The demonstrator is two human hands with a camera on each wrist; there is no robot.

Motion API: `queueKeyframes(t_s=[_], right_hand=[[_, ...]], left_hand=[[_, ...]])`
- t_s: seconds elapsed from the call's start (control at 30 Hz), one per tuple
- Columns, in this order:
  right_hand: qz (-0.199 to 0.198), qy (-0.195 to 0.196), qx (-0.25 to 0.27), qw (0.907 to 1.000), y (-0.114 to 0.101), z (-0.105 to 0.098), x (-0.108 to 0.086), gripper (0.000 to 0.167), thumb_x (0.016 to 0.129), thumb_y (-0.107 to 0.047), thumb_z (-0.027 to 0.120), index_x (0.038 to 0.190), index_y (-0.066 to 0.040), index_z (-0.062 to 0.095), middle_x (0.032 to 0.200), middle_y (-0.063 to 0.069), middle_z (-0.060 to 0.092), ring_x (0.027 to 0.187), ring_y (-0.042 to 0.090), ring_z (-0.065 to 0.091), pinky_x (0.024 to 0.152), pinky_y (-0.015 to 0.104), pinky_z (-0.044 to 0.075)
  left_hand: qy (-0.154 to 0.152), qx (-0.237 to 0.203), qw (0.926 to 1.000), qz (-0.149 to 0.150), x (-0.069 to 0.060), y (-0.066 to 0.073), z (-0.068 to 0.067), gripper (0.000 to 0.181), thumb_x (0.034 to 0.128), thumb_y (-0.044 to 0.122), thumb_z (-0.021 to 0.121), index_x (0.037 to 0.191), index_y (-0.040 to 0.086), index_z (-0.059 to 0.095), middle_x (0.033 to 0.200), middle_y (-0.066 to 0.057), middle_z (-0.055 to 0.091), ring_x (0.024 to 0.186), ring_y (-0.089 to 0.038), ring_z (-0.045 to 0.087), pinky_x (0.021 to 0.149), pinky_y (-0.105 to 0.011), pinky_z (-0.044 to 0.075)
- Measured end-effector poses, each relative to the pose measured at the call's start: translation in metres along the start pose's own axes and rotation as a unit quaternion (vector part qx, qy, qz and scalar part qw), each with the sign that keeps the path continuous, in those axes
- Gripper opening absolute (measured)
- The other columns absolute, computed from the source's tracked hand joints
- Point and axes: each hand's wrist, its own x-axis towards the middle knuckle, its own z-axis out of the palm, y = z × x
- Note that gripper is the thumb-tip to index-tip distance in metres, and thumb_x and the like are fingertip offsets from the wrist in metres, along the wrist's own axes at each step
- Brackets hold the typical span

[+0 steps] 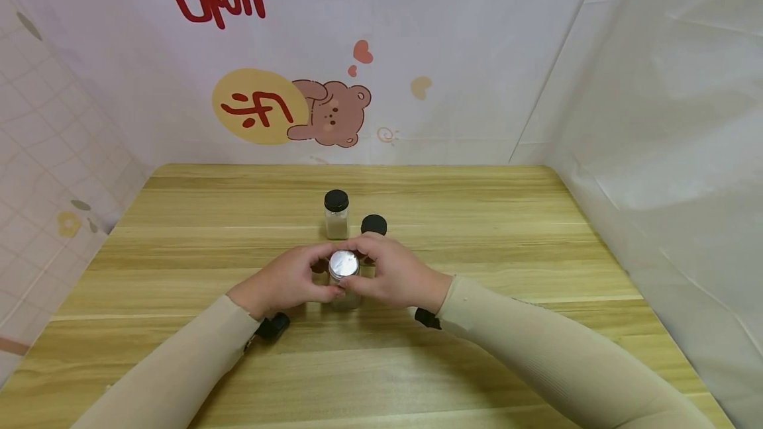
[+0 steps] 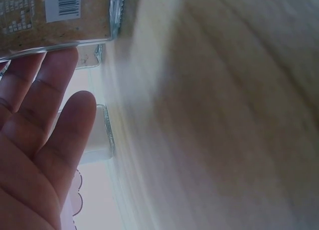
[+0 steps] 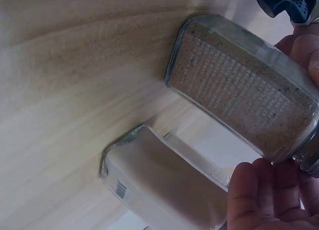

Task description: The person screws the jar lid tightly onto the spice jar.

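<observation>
Both hands are at a square glass seasoning jar [image 1: 344,263] with a shiny silver top. Brown speckled seasoning and a barcode label show on this jar [image 2: 55,25] in the left wrist view; rows of printed text cover its side [image 3: 229,80] in the right wrist view. My left hand [image 1: 292,277] grips it from the left, thumb in front and index finger behind. From the right, my right hand [image 1: 396,273] holds it near the top, its thumb at the silver rim. The jar's lower part is partly hidden by the fingers.
Behind the hands stands a black-lidded jar [image 1: 336,217] of pale contents. Just right of it, another jar's black lid [image 1: 373,224] shows above my right hand. A glass jar of pale powder [image 3: 164,175] stands close by in the right wrist view. White printed sheeting [image 1: 465,51] surrounds the wooden table [image 1: 477,217].
</observation>
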Motion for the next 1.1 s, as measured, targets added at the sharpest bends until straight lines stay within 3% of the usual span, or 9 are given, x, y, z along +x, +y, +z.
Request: queueKeyframes(t_s=[0.43, 0.67, 0.87, 1.1], right_hand=[[0.004, -0.008, -0.014, 0.9999, -0.0009, -0.0008, 0.0015, 0.041, 0.094, -0.015, 0.079, 0.131, -0.004, 0.066, 0.12, 0.006, 0.07, 0.107, 0.015, 0.067, 0.096, 0.035, 0.059], [-0.002, -0.002, -0.017, 0.9998, -0.0028, -0.0011, 0.0023, 0.042, 0.092, -0.015, 0.081, 0.129, -0.003, 0.067, 0.118, 0.007, 0.071, 0.104, 0.015, 0.067, 0.093, 0.037, 0.06], [-0.006, 0.013, -0.035, 0.9993, -0.0029, -0.0002, 0.0033, 0.042, 0.091, -0.018, 0.084, 0.127, -0.004, 0.069, 0.114, 0.004, 0.073, 0.102, 0.013, 0.066, 0.09, 0.034, 0.06], [0.007, 0.014, -0.007, 0.9999, -0.0016, 0.0007, 0.0026, 0.039, 0.089, -0.018, 0.086, 0.122, -0.004, 0.069, 0.114, 0.004, 0.073, 0.105, 0.015, 0.07, 0.094, 0.034, 0.06]], left_hand=[[-0.001, -0.003, 1.0, -0.007, 0.0001, 0.0015, -0.0001, 0.065, 0.0854, 0.035, 0.087, 0.144, 0.03, 0.06, 0.124, 0.011, 0.069, 0.106, -0.015, 0.065, 0.098, -0.044, 0.055], [-0.003, -0.009, 0.9999, -0.004, 0.0007, 0.0006, -0.0001, 0.064, 0.0854, 0.033, 0.088, 0.144, 0.03, 0.061, 0.126, 0.012, 0.069, 0.107, -0.014, 0.065, 0.098, -0.038, 0.054], [-0.003, -0.009, 0.9998, -0.016, 0.0005, 0.0012, -0.0006, 0.059, 0.0845, 0.032, 0.088, 0.137, 0.035, 0.063, 0.122, 0.014, 0.069, 0.108, -0.013, 0.066, 0.099, -0.035, 0.054], [-0.002, -0.009, 0.9998, -0.015, 0.0006, 0.0019, -0.0001, 0.041, 0.0849, 0.032, 0.086, 0.121, 0.03, 0.066, 0.112, 0.01, 0.07, 0.102, -0.017, 0.065, 0.094, -0.038, 0.054]])
